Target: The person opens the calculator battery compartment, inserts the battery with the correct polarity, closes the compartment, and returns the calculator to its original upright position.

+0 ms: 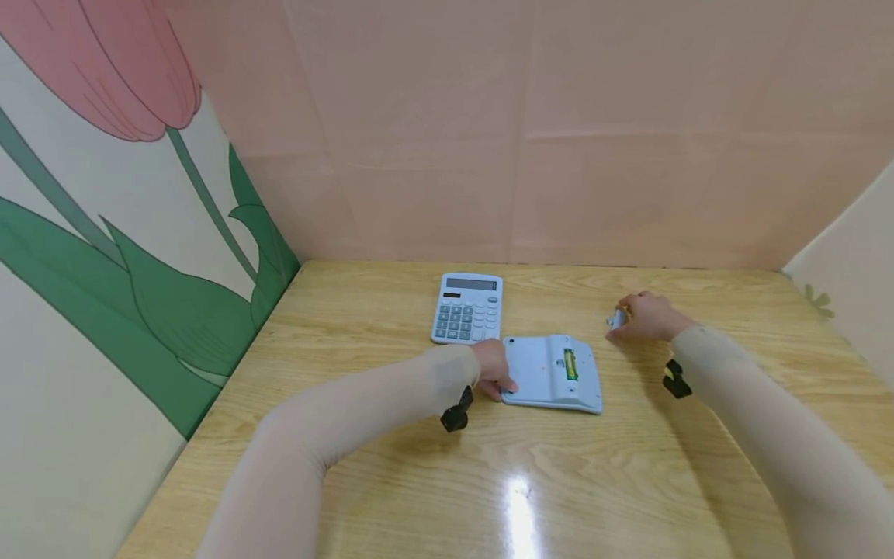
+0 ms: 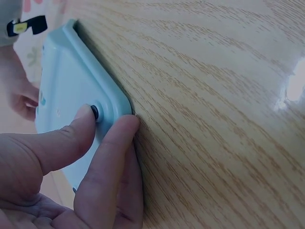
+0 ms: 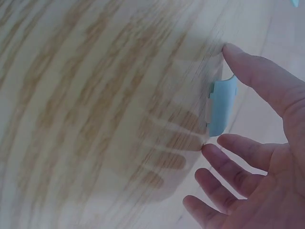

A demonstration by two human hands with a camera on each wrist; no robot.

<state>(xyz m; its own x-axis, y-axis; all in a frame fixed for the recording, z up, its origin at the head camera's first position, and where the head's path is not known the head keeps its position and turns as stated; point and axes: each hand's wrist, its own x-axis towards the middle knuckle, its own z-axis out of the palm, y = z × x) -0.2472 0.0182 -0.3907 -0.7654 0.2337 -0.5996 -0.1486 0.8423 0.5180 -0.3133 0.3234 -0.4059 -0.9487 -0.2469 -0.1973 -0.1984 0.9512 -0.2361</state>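
A light blue calculator lies face down, its back showing a battery in the uncovered compartment. My left hand pinches its near left corner. In the left wrist view the thumb presses beside a dark round foot, while the fingers sit against the edge. Off to the right, my right hand is at a small light blue battery cover. The cover lies between the spread thumb and index finger; firm contact is not visible.
A second light blue calculator lies face up behind my left hand, its display lit. The wooden table runs back to a pink wall. A tulip-painted panel bounds the left side, and a pale panel the right.
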